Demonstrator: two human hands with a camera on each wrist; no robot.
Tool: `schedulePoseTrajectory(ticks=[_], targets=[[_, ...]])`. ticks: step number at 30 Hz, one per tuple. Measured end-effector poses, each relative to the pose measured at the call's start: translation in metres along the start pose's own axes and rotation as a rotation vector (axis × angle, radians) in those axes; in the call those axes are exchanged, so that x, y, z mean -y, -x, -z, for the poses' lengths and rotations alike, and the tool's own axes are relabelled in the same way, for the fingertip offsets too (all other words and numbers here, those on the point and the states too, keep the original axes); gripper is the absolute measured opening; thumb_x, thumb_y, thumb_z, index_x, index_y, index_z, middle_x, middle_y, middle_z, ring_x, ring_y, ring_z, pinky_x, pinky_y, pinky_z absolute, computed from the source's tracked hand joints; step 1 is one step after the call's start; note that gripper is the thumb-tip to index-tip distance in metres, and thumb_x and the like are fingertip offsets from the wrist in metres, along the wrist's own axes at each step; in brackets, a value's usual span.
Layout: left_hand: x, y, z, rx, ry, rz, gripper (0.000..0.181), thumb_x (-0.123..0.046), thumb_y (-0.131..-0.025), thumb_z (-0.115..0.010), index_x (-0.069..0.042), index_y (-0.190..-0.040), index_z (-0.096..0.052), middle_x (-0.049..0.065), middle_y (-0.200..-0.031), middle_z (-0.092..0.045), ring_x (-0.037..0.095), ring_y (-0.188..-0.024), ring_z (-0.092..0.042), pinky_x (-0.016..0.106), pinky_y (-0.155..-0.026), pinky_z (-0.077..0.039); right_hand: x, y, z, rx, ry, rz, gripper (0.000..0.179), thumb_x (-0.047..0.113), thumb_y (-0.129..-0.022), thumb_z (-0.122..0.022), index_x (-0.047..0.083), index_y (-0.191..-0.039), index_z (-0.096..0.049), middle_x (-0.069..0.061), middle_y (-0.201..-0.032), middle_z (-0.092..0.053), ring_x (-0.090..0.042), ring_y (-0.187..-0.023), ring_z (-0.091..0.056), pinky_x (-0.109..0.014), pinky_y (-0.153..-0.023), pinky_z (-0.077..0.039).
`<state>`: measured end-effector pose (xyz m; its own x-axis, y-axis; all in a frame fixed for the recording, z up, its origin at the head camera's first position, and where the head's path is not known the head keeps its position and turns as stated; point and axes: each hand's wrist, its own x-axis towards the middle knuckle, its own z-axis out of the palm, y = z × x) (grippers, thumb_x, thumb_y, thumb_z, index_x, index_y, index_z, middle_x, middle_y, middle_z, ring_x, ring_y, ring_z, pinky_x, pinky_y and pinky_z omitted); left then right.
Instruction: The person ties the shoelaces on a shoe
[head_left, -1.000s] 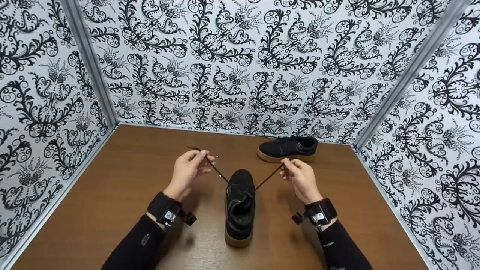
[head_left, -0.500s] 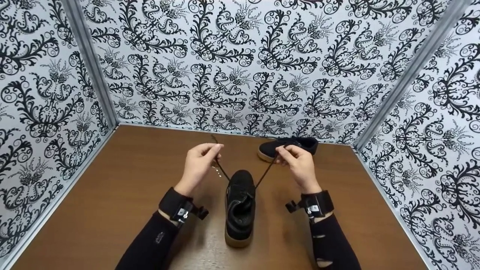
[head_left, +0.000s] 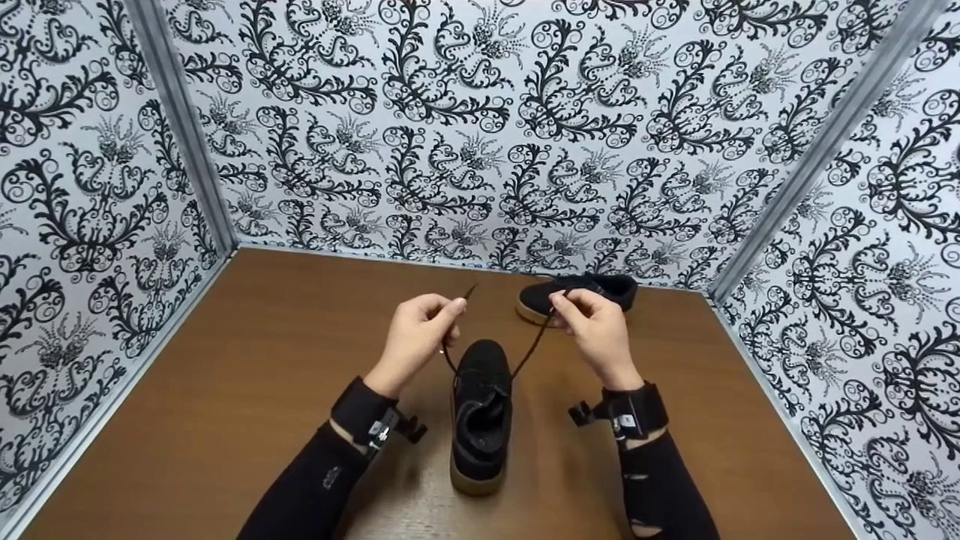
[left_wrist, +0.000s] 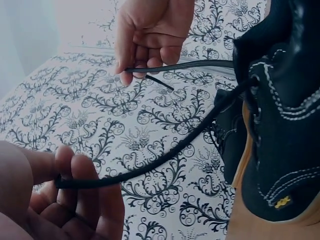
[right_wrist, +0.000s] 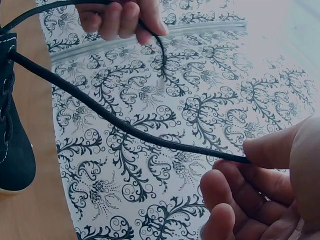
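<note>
A black shoe (head_left: 480, 442) with a tan sole stands on the brown table, its toe pointing away from me. Two ends of its black shoelace rise from the top eyelets, one to each side. Left of the toe, my left hand (head_left: 420, 334) pinches one lace end between thumb and fingers, and a short tip sticks out past them. On the other side my right hand (head_left: 596, 330) pinches the other lace end (right_wrist: 135, 131). In the left wrist view the left lace end (left_wrist: 175, 150) sags in a curve from the eyelet to my fingers.
A second black shoe (head_left: 536, 298) lies sideways to me at the back right, near the wall, partly behind my right hand. Patterned black-and-white panels (head_left: 465, 135) enclose the wooden table (head_left: 225, 360) at the back and both sides.
My left hand has moved right, toward the shoe, keeping its lace end. My right hand has moved slightly left and away from me. The laces now hang slacker; both shoes stay put.
</note>
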<state>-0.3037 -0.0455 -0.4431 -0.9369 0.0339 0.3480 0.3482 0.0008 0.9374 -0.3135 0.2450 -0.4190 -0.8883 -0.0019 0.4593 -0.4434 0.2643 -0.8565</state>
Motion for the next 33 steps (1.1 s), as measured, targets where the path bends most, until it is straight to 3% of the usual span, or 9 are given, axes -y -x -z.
schedulePoseTrajectory(ticks=[4,8,12,16,20,22,28,33], targets=[[0.002,-0.001,0.002,0.023,0.096,0.108,0.03,-0.03,-0.11,-0.074,-0.005,-0.095,-0.079,0.012,-0.07,-0.071,0.017,-0.058,-0.066,0.03,-0.057,-0.06,0.002,0.001,0.001,0.003,-0.005,-0.034,0.019,0.016,-0.109,-0.074,0.0,-0.101,-0.081,-0.022,-0.088,-0.076,-0.035,-0.072,-0.07,-0.027,-0.06,-0.056],[-0.001,-0.001,0.004,0.088,0.208,0.219,0.028,-0.027,-0.114,-0.068,-0.003,-0.104,-0.078,0.009,-0.077,-0.072,0.018,-0.064,-0.068,0.033,-0.066,-0.063,0.003,0.002,0.002,0.054,-0.087,-0.104,0.023,0.018,-0.114,-0.066,0.001,-0.109,-0.08,-0.024,-0.096,-0.078,-0.026,-0.07,-0.07,-0.026,-0.054,-0.051],[-0.004,-0.001,0.005,0.13,0.252,0.254,0.024,-0.02,-0.114,-0.064,0.001,-0.114,-0.077,0.008,-0.083,-0.075,0.017,-0.071,-0.07,0.03,-0.07,-0.06,0.003,0.002,0.003,0.104,-0.177,-0.18,0.024,0.019,-0.116,-0.062,0.0,-0.115,-0.076,-0.022,-0.098,-0.079,-0.026,-0.07,-0.07,-0.023,-0.051,-0.047],[-0.005,-0.001,0.007,0.188,0.28,0.241,0.026,-0.009,-0.112,-0.062,0.008,-0.13,-0.071,0.012,-0.094,-0.08,0.018,-0.081,-0.076,0.03,-0.076,-0.063,0.002,0.001,0.005,0.155,-0.228,-0.221,0.023,0.014,-0.114,-0.065,-0.005,-0.126,-0.072,-0.022,-0.098,-0.075,-0.021,-0.071,-0.067,-0.021,-0.052,-0.047],[-0.003,0.0,0.007,0.227,0.279,0.184,0.028,-0.003,-0.113,-0.059,0.01,-0.136,-0.067,0.02,-0.103,-0.081,0.02,-0.085,-0.079,0.041,-0.088,-0.066,0.001,0.001,0.006,0.181,-0.258,-0.219,0.026,0.005,-0.112,-0.065,-0.01,-0.133,-0.07,-0.018,-0.097,-0.074,-0.016,-0.074,-0.064,-0.02,-0.056,-0.05],[-0.002,0.001,0.006,0.215,0.268,0.149,0.025,-0.003,-0.114,-0.06,0.01,-0.132,-0.069,0.023,-0.104,-0.081,0.021,-0.084,-0.08,0.045,-0.09,-0.067,0.0,0.001,0.005,0.175,-0.259,-0.204,0.026,0.004,-0.113,-0.064,-0.012,-0.132,-0.07,-0.017,-0.096,-0.075,-0.015,-0.074,-0.064,-0.02,-0.058,-0.051],[-0.002,0.002,0.001,0.143,0.23,0.098,0.018,-0.011,-0.112,-0.068,0.006,-0.116,-0.074,0.021,-0.097,-0.081,0.023,-0.079,-0.08,0.047,-0.086,-0.067,0.0,0.002,0.003,0.146,-0.223,-0.13,0.023,0.01,-0.114,-0.065,-0.006,-0.123,-0.078,-0.033,-0.101,-0.075,-0.014,-0.069,-0.067,-0.02,-0.054,-0.05],[-0.001,0.002,-0.005,0.121,0.25,0.103,0.016,-0.011,-0.111,-0.069,0.004,-0.112,-0.075,0.018,-0.09,-0.079,0.021,-0.074,-0.077,0.043,-0.08,-0.068,0.003,0.004,0.002,0.126,-0.16,-0.051,0.022,0.015,-0.113,-0.069,-0.002,-0.118,-0.082,-0.023,-0.096,-0.078,-0.017,-0.068,-0.068,-0.022,-0.055,-0.052]])
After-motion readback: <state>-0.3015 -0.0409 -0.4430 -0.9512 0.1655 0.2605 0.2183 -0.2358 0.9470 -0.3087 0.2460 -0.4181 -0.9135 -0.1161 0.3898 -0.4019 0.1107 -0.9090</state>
